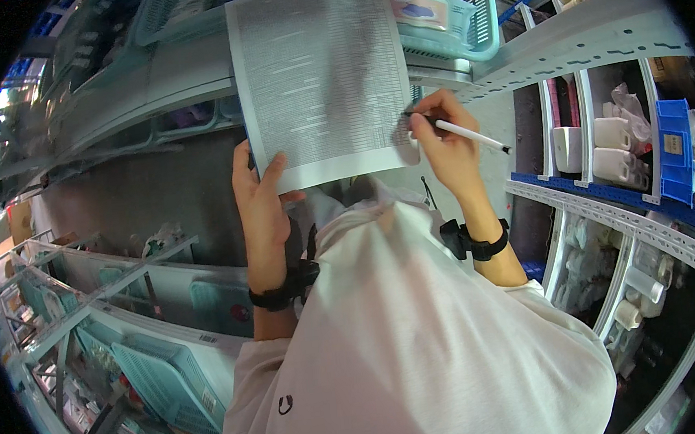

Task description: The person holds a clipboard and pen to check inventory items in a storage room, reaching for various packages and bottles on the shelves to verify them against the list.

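Observation:
A large printed sheet with a dense table of rows is held up before me, its far end close to the shelf. My left hand grips its lower left corner, thumb on top and fingers beneath, where a dark backing edge shows. Between the thumb and fingers of my right hand is a black-and-white pen. Its dark tip points at the right edge of the sheet; whether it touches the paper I cannot tell. Each wrist wears a black strap.
Ahead, a metal shelf carries teal plastic baskets with packaged goods. More teal baskets sit on the lower left rack. To the right, white perforated racking holds white jugs and a blue bin.

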{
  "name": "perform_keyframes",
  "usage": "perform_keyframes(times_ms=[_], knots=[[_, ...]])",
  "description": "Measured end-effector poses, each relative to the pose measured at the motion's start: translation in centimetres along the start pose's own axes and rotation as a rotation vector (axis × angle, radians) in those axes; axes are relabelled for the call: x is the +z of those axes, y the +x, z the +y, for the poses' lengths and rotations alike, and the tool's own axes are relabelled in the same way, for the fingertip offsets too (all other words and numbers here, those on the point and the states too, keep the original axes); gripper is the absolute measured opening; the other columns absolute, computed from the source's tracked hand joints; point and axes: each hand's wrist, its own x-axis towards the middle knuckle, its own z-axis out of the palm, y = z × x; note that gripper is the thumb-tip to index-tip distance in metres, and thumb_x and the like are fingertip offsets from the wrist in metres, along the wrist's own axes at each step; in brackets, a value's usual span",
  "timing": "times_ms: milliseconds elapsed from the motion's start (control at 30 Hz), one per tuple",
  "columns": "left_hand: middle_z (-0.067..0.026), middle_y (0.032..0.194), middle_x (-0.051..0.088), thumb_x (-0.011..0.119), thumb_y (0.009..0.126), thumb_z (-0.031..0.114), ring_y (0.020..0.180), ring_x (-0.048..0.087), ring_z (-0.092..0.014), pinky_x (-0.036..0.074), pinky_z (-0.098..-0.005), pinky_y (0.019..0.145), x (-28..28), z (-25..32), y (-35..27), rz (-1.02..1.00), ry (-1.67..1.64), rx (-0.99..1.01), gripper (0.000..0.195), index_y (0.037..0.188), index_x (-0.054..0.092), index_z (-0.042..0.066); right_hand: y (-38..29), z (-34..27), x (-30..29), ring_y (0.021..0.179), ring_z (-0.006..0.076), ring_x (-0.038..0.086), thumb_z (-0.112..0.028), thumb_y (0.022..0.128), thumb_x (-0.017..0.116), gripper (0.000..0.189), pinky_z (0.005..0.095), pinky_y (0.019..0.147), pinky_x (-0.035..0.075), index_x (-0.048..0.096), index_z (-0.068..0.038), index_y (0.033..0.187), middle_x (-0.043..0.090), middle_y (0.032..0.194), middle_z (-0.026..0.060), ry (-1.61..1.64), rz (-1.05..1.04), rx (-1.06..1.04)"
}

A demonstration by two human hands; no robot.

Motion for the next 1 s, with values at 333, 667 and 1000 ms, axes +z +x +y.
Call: perform_keyframes(times_ms=[333,667,1000], knots=[[-0.0121,0.102,0.065,0.057,0.091,0.004,0.075,0.067,-0.016,0.057,-0.0240,0.046,0.4,-0.1,-0.1,-0.033,-0.030,0.049,0.034,0.124,0.047,0.003,0.9,1.1,-2.1,0.071,0.0145,0.059,-0.022,0.099,0.050,0.028,0.0268,0.069,0.046,0.062,0.003,0.100,0.064,0.076,0.0086,0.128,0.036,0.053],[-0.0123,0.103,0.065,0.056,0.092,0.004,0.075,0.068,-0.015,0.057,-0.0237,0.047,0.5,0.0,-0.6,-0.026,-0.014,0.051,0.031,0.121,0.047,0.003,-0.1,0.6,-0.1,0.064,0.0314,0.060,-0.030,0.084,0.067,0.036,0.0349,0.062,0.048,0.060,0.004,0.096,0.063,0.077,0.0206,-0.183,-0.191,0.026],[-0.0105,0.109,0.063,0.055,0.094,0.008,0.084,0.067,-0.015,0.058,-0.0238,0.052,-0.3,0.1,-0.6,-0.099,0.030,0.051,0.033,0.125,0.044,0.006,0.0,-0.1,-0.4,0.065,0.0277,0.060,-0.028,0.085,0.066,0.035,0.0341,0.064,0.048,0.060,0.004,0.097,0.063,0.076,0.0194,-0.222,-0.252,0.062]])
